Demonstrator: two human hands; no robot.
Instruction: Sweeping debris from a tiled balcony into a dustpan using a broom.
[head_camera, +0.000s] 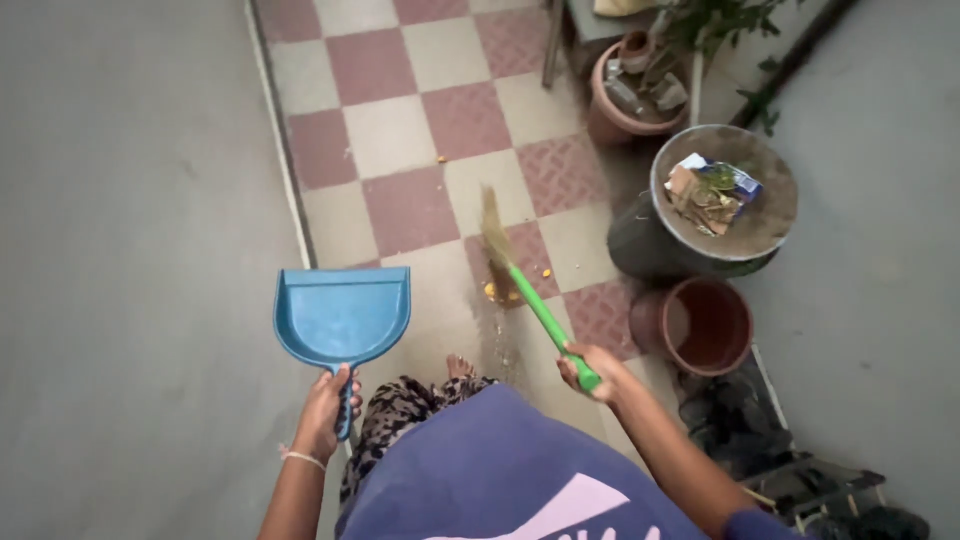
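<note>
My left hand (328, 410) grips the handle of a blue dustpan (343, 314), held above the floor with its open mouth pointing away from me. My right hand (592, 368) holds the green handle of a small broom (527, 296). The straw bristles of the broom (494, 232) touch the checkered tile floor (400, 130) beside some yellow scraps (492, 290) and a streak of dust. One bare foot (459, 366) shows below the patterned trousers.
A grey bucket (680, 240) topped by a round tray of paper litter stands at the right. An empty brown pot (700, 325) sits beside it, another pot (632, 100) with a plant behind. Dark shoes (730, 420) lie by the right wall. A grey wall (130, 250) runs along the left.
</note>
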